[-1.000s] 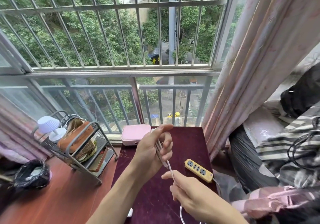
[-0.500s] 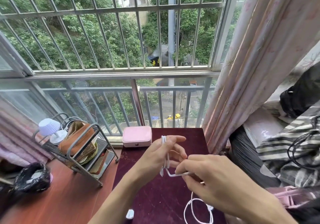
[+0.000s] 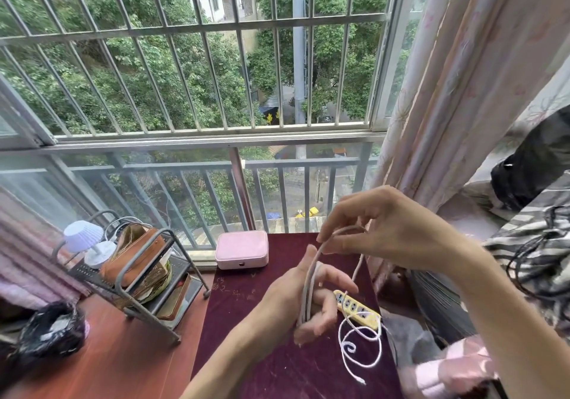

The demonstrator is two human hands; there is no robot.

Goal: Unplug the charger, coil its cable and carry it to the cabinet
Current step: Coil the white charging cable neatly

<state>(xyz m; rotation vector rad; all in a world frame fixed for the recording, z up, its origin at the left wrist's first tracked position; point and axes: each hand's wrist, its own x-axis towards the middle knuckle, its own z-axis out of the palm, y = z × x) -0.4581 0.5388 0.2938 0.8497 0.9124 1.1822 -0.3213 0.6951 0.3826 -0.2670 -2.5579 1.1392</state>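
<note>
The white charger cable runs in several straight loops across my left hand, which holds them over the dark red table top. My right hand is raised above it and pinches the cable where it bends over the top of the loops. The loose end of the cable hangs down in curls and lies on the table, its small plug tip near the front. A yellow power strip lies just right of my left hand. The charger block itself is not visible.
A pink case sits at the table's far edge by the window rail. A metal rack with a brown bag and a small lamp stands on the wooden ledge at left. Pink curtain and striped bedding crowd the right side.
My right hand has lifted from low beside the left hand to above it, drawing the cable up and over for another loop. The power strip is uncovered again.
</note>
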